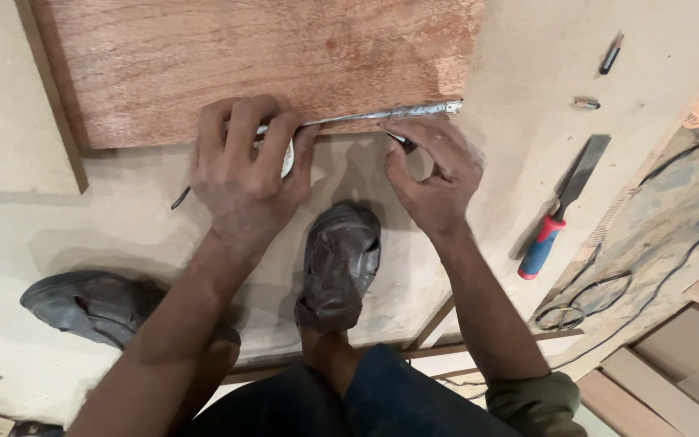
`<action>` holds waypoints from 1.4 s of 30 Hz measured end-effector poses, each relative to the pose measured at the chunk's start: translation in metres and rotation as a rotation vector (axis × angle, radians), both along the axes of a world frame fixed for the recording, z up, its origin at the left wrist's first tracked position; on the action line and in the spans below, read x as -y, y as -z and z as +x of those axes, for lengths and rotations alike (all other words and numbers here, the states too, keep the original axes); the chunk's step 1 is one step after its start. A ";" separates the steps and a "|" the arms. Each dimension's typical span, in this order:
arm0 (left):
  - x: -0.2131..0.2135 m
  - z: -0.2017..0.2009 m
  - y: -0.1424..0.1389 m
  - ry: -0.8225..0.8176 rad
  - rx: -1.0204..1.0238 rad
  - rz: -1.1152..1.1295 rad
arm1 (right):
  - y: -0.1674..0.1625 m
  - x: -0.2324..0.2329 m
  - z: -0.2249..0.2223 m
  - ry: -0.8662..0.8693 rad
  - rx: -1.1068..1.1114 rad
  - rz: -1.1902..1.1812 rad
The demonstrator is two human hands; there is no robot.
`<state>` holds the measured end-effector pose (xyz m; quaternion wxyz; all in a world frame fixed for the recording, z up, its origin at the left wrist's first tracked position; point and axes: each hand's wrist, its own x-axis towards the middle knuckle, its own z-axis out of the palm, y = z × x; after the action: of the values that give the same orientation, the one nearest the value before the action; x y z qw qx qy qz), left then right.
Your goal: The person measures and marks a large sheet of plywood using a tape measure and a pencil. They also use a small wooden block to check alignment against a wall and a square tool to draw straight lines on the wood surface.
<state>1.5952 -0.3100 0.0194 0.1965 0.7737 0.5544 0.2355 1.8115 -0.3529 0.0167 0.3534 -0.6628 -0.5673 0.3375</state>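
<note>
Left hand [244, 174] presses tape measure [382, 116] flat along plywood sheet [260, 61] edge, fingers curled shut over case. Right hand [434, 174] pinches pencil [402, 142] at blade. Blade: thin, springy, likely slips; hold case. Chisel [564, 202] apart, right.

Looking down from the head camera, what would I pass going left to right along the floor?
Grey shoe → left hand pressing a tape measure → dark shoe → right hand with a pencil → chisel with red-and-blue handle → black cable.
</note>
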 end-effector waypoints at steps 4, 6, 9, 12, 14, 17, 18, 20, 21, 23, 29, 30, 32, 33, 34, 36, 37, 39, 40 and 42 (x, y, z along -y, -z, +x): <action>0.000 -0.001 0.000 0.008 -0.012 0.005 | 0.001 -0.002 -0.005 0.008 0.051 -0.024; 0.000 -0.001 0.001 0.011 -0.015 0.014 | 0.000 -0.002 -0.007 0.019 0.083 -0.025; 0.000 -0.002 0.001 0.009 -0.012 0.012 | 0.000 -0.002 -0.007 -0.006 0.136 -0.007; 0.001 -0.003 0.002 0.014 -0.005 0.004 | 0.002 -0.004 -0.004 -0.020 0.110 0.010; 0.001 -0.003 0.002 0.018 -0.008 0.005 | 0.003 -0.006 -0.003 -0.028 0.085 0.013; 0.001 -0.004 0.004 0.022 -0.012 0.014 | 0.004 -0.006 -0.002 -0.038 0.084 0.016; 0.002 -0.003 0.005 0.022 -0.013 0.017 | 0.004 -0.006 -0.003 -0.035 0.085 0.014; 0.002 -0.003 0.006 0.021 -0.005 0.023 | 0.004 -0.005 -0.004 -0.032 0.088 0.012; 0.002 -0.003 0.007 0.020 -0.002 0.028 | 0.004 -0.005 -0.004 -0.032 0.089 0.013; 0.002 -0.003 0.008 0.024 -0.005 0.026 | 0.005 -0.004 -0.005 -0.020 0.089 -0.006; 0.003 -0.004 0.009 0.028 -0.011 0.035 | 0.007 -0.003 -0.007 -0.019 0.122 0.027; 0.003 -0.004 0.009 0.028 -0.011 0.033 | 0.007 -0.003 -0.007 -0.018 0.122 0.028; 0.002 -0.004 0.008 0.028 -0.006 0.029 | 0.007 -0.004 -0.007 -0.027 0.116 0.033; 0.002 -0.004 0.008 0.028 -0.003 0.028 | 0.007 -0.004 -0.006 -0.035 0.112 0.039; 0.002 -0.004 0.008 0.028 -0.007 0.028 | 0.007 -0.004 -0.007 -0.043 0.107 0.045; 0.002 -0.004 0.007 0.026 -0.011 0.033 | 0.006 -0.005 -0.007 -0.037 0.124 0.056; 0.002 -0.004 0.007 0.024 -0.013 0.036 | 0.006 -0.005 -0.007 -0.035 0.132 0.062; 0.002 -0.004 0.007 0.021 -0.018 0.039 | 0.005 -0.006 -0.008 -0.022 0.122 0.052; 0.002 -0.004 0.007 0.023 -0.014 0.035 | 0.004 -0.006 -0.009 -0.016 0.118 0.044; 0.002 -0.004 0.007 0.028 -0.006 0.027 | 0.003 -0.007 -0.010 -0.012 0.128 0.012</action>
<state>1.5913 -0.3119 0.0121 0.1879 0.7847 0.5408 0.2379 1.8019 -0.3460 0.0134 0.3183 -0.6775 -0.5947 0.2934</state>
